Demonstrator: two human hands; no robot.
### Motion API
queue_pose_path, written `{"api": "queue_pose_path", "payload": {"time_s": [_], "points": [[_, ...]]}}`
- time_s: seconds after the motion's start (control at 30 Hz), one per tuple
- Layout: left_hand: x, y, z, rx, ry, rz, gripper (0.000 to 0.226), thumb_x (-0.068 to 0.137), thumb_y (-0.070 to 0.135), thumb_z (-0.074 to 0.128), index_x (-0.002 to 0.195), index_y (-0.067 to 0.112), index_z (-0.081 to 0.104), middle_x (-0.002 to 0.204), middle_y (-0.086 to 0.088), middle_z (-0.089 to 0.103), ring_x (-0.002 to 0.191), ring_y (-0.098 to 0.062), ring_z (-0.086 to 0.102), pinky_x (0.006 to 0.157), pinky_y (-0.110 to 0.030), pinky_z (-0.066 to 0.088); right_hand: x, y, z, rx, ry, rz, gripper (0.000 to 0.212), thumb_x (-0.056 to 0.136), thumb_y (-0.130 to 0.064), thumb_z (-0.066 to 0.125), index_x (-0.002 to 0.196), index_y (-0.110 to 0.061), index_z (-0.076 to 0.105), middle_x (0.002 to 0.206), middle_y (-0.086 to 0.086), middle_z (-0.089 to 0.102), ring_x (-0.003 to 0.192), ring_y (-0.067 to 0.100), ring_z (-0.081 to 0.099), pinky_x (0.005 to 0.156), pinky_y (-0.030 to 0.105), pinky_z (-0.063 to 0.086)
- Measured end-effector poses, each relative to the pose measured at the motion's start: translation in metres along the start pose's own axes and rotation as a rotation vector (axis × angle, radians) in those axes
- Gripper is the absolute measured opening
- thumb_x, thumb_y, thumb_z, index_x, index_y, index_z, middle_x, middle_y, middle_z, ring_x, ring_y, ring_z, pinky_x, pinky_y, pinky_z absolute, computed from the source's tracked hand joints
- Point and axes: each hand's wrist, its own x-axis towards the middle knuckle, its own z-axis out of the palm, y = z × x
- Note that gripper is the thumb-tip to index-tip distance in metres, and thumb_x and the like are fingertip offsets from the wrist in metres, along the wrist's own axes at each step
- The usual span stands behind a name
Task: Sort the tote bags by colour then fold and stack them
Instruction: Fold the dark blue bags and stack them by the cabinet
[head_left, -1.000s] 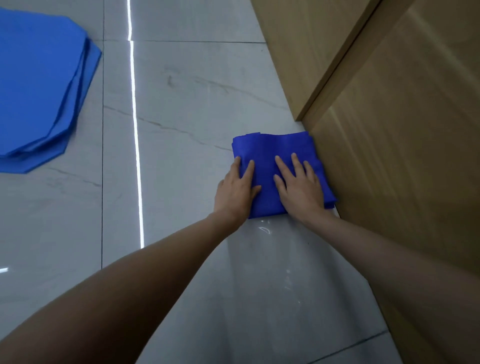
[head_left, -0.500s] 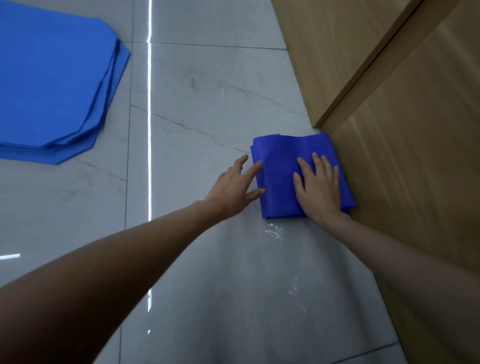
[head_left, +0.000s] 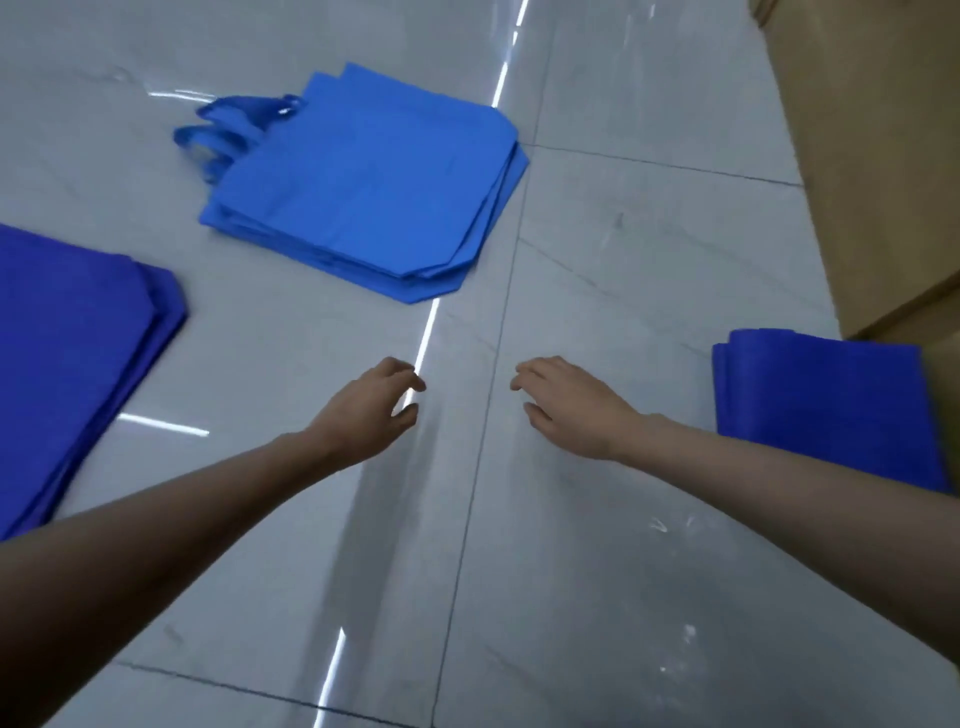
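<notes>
Two hands are over the floor (head_left: 623, 234), apart: the left hand (head_left: 369, 410) and the right hand (head_left: 571, 410), both loosely curled and holding nothing. The light-blue bags (head_left: 363, 182) lie stacked flat at far centre, the dark-blue bags (head_left: 67, 353) stacked at left. A folded bag (head_left: 821, 395), dark blue, lies at right beside the wood panel (head_left: 872, 156).

Light blue tote stack (head_left: 363, 182), grey marbled floor (head_left: 623, 260)

It looked like an indoor room: glossy grey marble-look floor tiles (head_left: 649, 249) met pale wood-veneer cabinet panels (head_left: 872, 156).
</notes>
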Motion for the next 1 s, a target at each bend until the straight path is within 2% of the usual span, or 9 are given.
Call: {"api": "queue_pose_path", "payload": {"time_s": [0.17,0.3,0.4,0.47,0.57,0.63,0.73,0.87,1.0], "points": [[-0.070,-0.109,-0.015,0.053,0.172,-0.326,0.047,0.088,0.016,0.060,0.133,0.007,0.047,0.143,-0.017,0.037,0.119,-0.034,0.049,0.101,-0.040,0.038,0.079,-0.096,0.021,-0.060,-0.104,-0.122,0.034,0.096,-0.016,0.039,0.129,-0.007,0.046,0.131,0.008,0.045,0.114,0.026,0.043,0.091,0.038,0.039],[-0.117,-0.181,-0.024,0.155,0.353,-0.620,0.062,0.089,0.019,0.060,0.143,0.005,0.032,0.153,-0.021,0.019,0.137,-0.039,0.026,0.111,-0.048,0.023,0.121,-0.163,0.041,-0.126,-0.106,-0.186,0.035,0.094,-0.013,0.040,0.129,-0.008,0.044,0.135,0.008,0.041,0.118,0.027,0.041,0.093,0.038,0.039],[-0.140,-0.220,-0.024,0.102,0.321,-0.837,0.072,0.094,0.027,0.053,0.149,0.009,0.012,0.156,-0.021,0.001,0.143,-0.036,0.004,0.115,-0.047,0.011,0.138,-0.189,0.053,-0.189,-0.109,-0.209,0.040,0.094,-0.013,0.040,0.134,-0.009,0.040,0.144,0.009,0.033,0.127,0.028,0.036,0.100,0.037,0.034],[-0.147,-0.236,-0.025,0.062,0.271,-0.926,0.074,0.094,0.030,0.051,0.150,0.008,0.006,0.156,-0.021,0.001,0.143,-0.035,0.004,0.114,-0.047,0.013,0.142,-0.193,0.062,-0.204,-0.108,-0.190,0.043,0.094,-0.012,0.040,0.136,-0.009,0.037,0.147,0.011,0.031,0.129,0.028,0.035,0.101,0.038,0.033],[-0.150,-0.252,-0.030,0.106,0.234,-0.971,0.067,0.096,0.027,0.047,0.147,0.001,0.012,0.151,-0.024,0.017,0.134,-0.040,0.027,0.103,-0.048,0.034,0.139,-0.186,0.073,-0.221,-0.070,-0.157,0.044,0.088,-0.009,0.049,0.132,-0.005,0.044,0.145,0.015,0.036,0.126,0.031,0.042,0.097,0.040,0.040],[-0.148,-0.259,-0.037,0.250,0.124,-0.934,0.049,0.097,0.018,0.045,0.138,-0.001,0.026,0.139,-0.024,0.036,0.115,-0.039,0.048,0.085,-0.044,0.047,0.136,-0.179,0.076,-0.181,-0.046,-0.185,0.044,0.072,-0.007,0.070,0.114,-0.001,0.060,0.130,0.021,0.054,0.108,0.034,0.059,0.078,0.042,0.053],[-0.143,-0.267,-0.042,0.514,-0.043,-0.846,0.036,0.093,-0.001,0.044,0.128,0.000,0.035,0.130,-0.021,0.048,0.093,-0.030,0.063,0.061,-0.031,0.045,0.132,-0.168,0.077,-0.209,-0.036,-0.164,0.048,0.052,-0.010,0.084,0.097,-0.005,0.068,0.110,0.016,0.067,0.089,0.029,0.067,0.060,0.034,0.056],[-0.146,-0.266,-0.041,0.611,-0.063,-0.783,0.022,0.089,-0.003,0.049,0.107,0.006,0.042,0.105,-0.012,0.059,0.068,-0.022,0.057,0.051,-0.028,0.037,0.124,-0.160,0.076,-0.182,-0.018,-0.166,0.049,0.055,-0.011,0.083,0.101,-0.003,0.067,0.114,0.016,0.066,0.094,0.029,0.067,0.064,0.035,0.057],[-0.155,-0.244,-0.032,0.649,-0.077,-0.720,0.018,0.091,0.001,0.048,0.105,0.010,0.044,0.081,-0.002,0.046,0.054,-0.013,0.040,0.045,-0.024,0.029,0.118,-0.162,0.065,-0.104,-0.035,-0.117,0.046,0.094,-0.017,0.048,0.137,-0.004,0.042,0.149,0.014,0.034,0.132,0.027,0.039,0.103,0.036,0.035]]}}
